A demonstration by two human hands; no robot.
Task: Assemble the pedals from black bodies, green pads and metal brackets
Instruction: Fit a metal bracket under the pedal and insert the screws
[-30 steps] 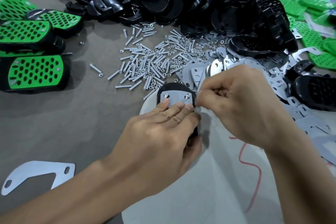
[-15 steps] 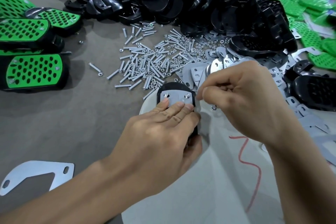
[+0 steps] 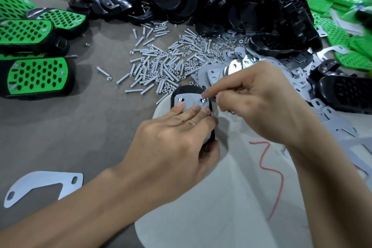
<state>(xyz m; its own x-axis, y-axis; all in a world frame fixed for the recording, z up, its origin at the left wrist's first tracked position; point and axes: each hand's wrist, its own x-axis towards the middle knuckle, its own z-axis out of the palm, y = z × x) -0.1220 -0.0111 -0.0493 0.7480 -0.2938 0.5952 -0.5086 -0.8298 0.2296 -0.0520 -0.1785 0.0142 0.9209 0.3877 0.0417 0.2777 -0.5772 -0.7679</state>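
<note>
Fingers (image 3: 190, 113) of the left hand (image 3: 171, 147): straight and close together, pressing the metal bracket (image 3: 191, 104) flat on the upturned back of a black body (image 3: 187, 90). The thumb is curled round the body's near edge, so the piece is clamped against the pale sheet (image 3: 201, 207) on the table (image 3: 80, 127). Bracket holes: two; a screw end (image 3: 180, 98) shows in the left one, bare of any nut as far as can be seen. Right hand (image 3: 265, 104): forefinger (image 3: 211, 91) stretched to the right hole with the thumb beside it, the pair seemingly pinching a nut (image 3: 204, 100) onto the second screw; the tips hide most of it, so that hold is likely rather than certain. Remaining fingers curled in. Step in hand, by judgement: threading the nut that fastens bracket to body. The next move calls for spinning this nut down by fingertip while the left hand pins the bracket against sliding, then a second nut for the left hole. Stock, left to right: finished pedals (image 3: 38, 76) with green faces; one loose bracket (image 3: 40, 184); scattered screws and nuts (image 3: 159, 66), near the work; heap of black bodies (image 3: 221, 2); spare brackets (image 3: 219, 72); loose green pads (image 3: 340, 34).
</note>
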